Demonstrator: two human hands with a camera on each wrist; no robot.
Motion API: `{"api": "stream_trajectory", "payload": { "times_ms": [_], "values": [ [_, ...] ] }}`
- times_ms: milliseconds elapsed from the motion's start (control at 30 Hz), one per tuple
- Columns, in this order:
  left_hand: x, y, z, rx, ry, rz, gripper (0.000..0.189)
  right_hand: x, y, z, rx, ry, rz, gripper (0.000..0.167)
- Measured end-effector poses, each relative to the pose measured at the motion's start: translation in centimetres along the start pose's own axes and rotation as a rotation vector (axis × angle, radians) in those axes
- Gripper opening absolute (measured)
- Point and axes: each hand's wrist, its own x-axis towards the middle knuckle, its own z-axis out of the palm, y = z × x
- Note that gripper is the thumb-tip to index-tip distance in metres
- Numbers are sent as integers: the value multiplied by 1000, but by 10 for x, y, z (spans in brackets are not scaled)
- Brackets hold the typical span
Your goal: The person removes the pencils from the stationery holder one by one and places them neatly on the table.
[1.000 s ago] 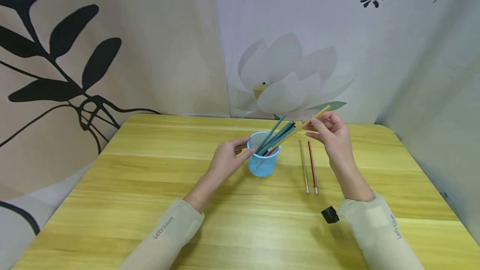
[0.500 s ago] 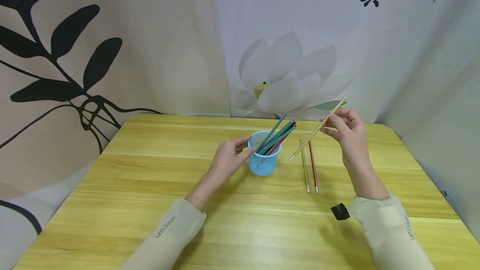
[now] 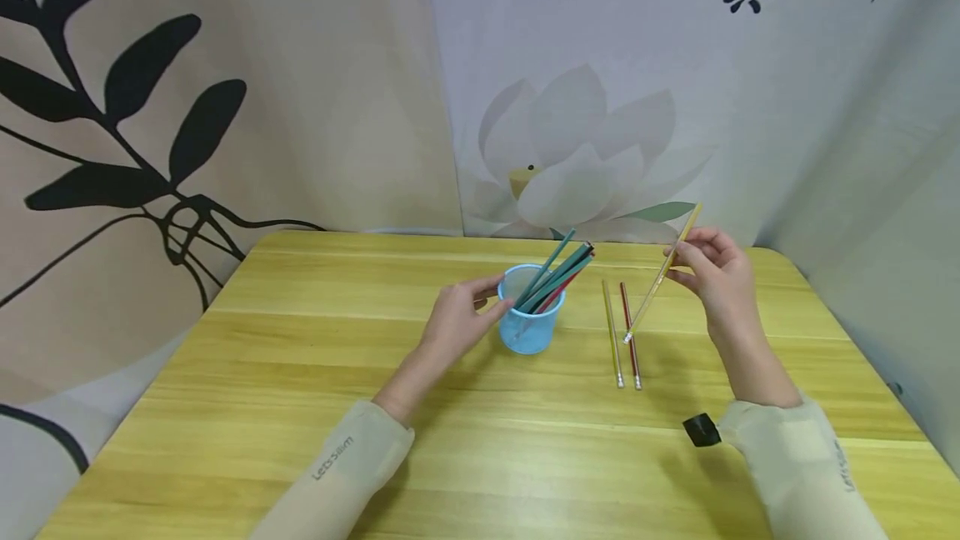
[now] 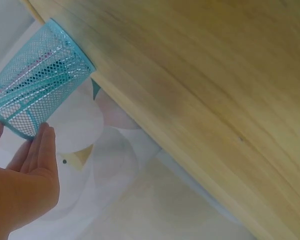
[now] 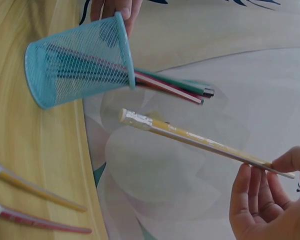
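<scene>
A blue mesh pencil cup (image 3: 528, 332) stands upright on the table, with several green and red pencils (image 5: 185, 90) leaning to the right in it. My left hand (image 3: 459, 317) holds the cup's left side near the rim, fingers behind and thumb in front; the left wrist view shows fingertips at the rim. Between thumb and fingers of my right hand (image 3: 723, 273) is a yellow pencil (image 5: 200, 142), pinched near its far end. Its eraser end points down toward a red pencil (image 3: 626, 315) lying beside another yellow pencil (image 3: 609, 319), both flat on the table right of the cup.
The wooden table (image 3: 300, 357) ends at a printed cloth backdrop (image 3: 360, 107) just behind the cup. A small black block (image 3: 701, 430) is at the right sleeve cuff. Light fabric (image 3: 885, 273) hangs along the right side.
My right hand has drawn the yellow pencil out of the cup and carried it right, tilting it steeper, over the two lying pencils. The left hand has stayed at the cup.
</scene>
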Motion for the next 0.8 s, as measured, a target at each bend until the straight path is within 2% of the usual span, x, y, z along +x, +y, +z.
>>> {"api": "stream_trajectory", "payload": {
  "times_ms": [200,433,800],
  "values": [
    [0,-1,0,5,5,23,46,0,5,-10,-25,-4,19,7],
    [0,-1,2,4,-1,10,46,2,11,-20,-64,-23,44,7],
    [0,-1,0,15,5,23,45,5,26,-33,-113,-50,112,10]
  ]
}}
